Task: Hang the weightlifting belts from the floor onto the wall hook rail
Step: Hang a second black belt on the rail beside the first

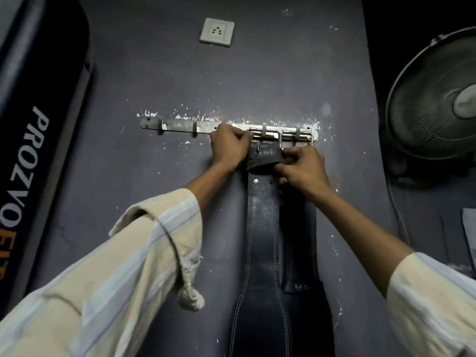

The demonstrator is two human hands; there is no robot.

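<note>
While both hands work at the steel wall hook rail (180,126) on the dark grey wall (154,81), the black leather weightlifting belt with white stitching (262,228) hangs straight down from the rail's right part, its square metal buckle (265,136) up at a hook. The left hand (230,146) is curled tight at the rail just left of the buckle, fingers closed on the buckle's edge or the rail; cannot tell which. The right hand (302,164) sits just below the rail, fingers pinching the belt's folded dark strap end (265,157) against the belt. A second black belt with "US" lettering (300,240) hangs just right of the first, partly behind it, from a second buckle (296,137) on the rail's right end. Rail's left hooks are bare. Both arms wear striped cream-and-blue sleeves (116,266), cuffs pushed back. Above the rail: a white wall socket (217,32). Far left of the rail: a black punching bag with "PROZVO" lettering (33,124). Right of the rail: a black round-caged fan (435,99). White paint chips scatter around the rail.
</note>
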